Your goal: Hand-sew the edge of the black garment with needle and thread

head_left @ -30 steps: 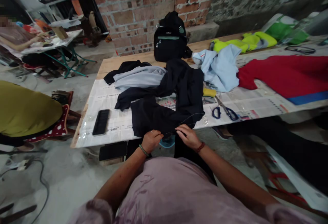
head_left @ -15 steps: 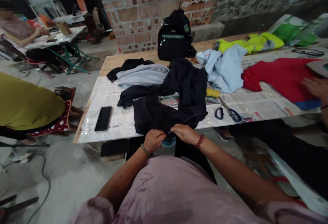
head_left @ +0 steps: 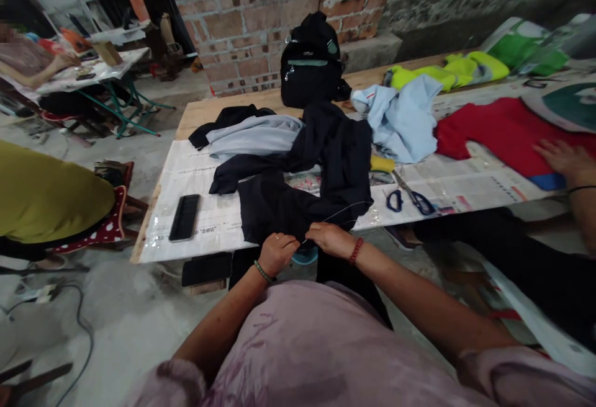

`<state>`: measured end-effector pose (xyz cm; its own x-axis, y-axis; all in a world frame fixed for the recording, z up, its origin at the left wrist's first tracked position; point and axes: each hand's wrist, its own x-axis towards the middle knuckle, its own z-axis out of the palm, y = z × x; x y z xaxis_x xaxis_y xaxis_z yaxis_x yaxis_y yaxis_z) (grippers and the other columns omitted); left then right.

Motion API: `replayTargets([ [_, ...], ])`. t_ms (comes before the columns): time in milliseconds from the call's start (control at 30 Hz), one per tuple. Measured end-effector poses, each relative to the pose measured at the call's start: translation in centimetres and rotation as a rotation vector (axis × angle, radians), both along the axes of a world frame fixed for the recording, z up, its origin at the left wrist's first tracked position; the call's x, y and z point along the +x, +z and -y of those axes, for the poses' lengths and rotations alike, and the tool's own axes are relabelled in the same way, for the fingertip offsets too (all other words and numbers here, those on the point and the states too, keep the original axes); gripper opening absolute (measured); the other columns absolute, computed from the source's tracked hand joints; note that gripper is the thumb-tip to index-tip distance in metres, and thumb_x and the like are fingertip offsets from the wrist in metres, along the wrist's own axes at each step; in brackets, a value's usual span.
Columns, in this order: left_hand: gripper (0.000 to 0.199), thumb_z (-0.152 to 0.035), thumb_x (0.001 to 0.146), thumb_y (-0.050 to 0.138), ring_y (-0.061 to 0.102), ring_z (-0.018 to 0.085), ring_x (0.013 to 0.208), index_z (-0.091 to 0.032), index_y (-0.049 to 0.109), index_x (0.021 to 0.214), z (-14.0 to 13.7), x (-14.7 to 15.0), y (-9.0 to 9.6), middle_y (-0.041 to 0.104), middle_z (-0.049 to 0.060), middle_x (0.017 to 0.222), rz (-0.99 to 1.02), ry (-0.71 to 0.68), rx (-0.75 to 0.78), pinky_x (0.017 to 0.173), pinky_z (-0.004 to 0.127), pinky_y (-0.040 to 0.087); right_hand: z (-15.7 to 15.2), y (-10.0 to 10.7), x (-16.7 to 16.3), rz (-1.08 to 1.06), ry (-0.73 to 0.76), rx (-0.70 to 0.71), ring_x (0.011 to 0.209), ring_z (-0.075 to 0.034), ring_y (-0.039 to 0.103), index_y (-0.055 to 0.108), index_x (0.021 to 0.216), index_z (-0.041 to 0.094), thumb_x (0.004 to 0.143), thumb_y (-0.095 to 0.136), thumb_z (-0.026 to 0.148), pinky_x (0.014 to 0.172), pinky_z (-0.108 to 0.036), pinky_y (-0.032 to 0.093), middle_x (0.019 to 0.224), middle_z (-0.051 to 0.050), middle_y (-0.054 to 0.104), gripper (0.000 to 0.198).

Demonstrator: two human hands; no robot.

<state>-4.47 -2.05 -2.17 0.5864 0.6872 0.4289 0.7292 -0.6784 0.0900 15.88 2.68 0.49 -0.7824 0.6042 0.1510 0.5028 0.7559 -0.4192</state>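
A black garment (head_left: 274, 205) lies bunched on the table, its near edge drawn over the table's front side. My left hand (head_left: 279, 253) is closed on that edge, fingers pinched. Close beside it, my right hand (head_left: 329, 239) is closed too, its fingertips on a thin pale sliver that looks like a sewing needle (head_left: 305, 242). A light thread (head_left: 347, 210) runs in a loose arc from near my right hand across the dark cloth. Dark-blue-handled scissors (head_left: 412, 196) lie to the right of the garment, next to a yellow piece (head_left: 382, 164).
On the paper-covered table (head_left: 153, 224) are a phone (head_left: 185, 217), a black backpack (head_left: 310, 62), light blue cloth (head_left: 403, 121) and a yellow-green vest (head_left: 447, 72). A co-worker's hand (head_left: 561, 157) rests on a red garment (head_left: 498, 131) at right. Another person sits on a stool at left.
The view has shifted slightly. Both my hands keep almost the same pinched hold at the garment's edge. At right, the co-worker's hand and a round green-and-grey object have come further into view.
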Motion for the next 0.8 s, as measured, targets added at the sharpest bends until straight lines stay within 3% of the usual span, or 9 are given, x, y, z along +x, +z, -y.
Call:
replayTargets([
  [333,0.022,-0.020,0.084,0.040,0.052,0.013,0.073,-0.021,0.062,0.088,-0.2,0.2,0.3,0.062,0.005,0.086,-0.008,-0.011,-0.009,0.064,0.028,0.037,-0.3,0.3,0.0,0.053,0.042,0.022,0.068,-0.011,0.049,0.063,0.085,0.019,0.080,0.043,0.010,0.064,-0.022,0.036,0.076,-0.003,0.055,0.022],
  [800,0.022,-0.017,0.083,0.040,0.052,0.013,0.069,-0.018,0.062,0.080,-0.4,0.9,0.5,0.062,0.004,0.078,0.041,0.005,-0.018,0.064,0.026,0.041,-1.7,2.5,-1.9,0.302,0.286,0.177,0.061,-0.012,0.048,0.062,0.067,0.017,0.072,0.049,0.009,0.056,-0.025,0.030,0.069,-0.003,0.058,0.016],
])
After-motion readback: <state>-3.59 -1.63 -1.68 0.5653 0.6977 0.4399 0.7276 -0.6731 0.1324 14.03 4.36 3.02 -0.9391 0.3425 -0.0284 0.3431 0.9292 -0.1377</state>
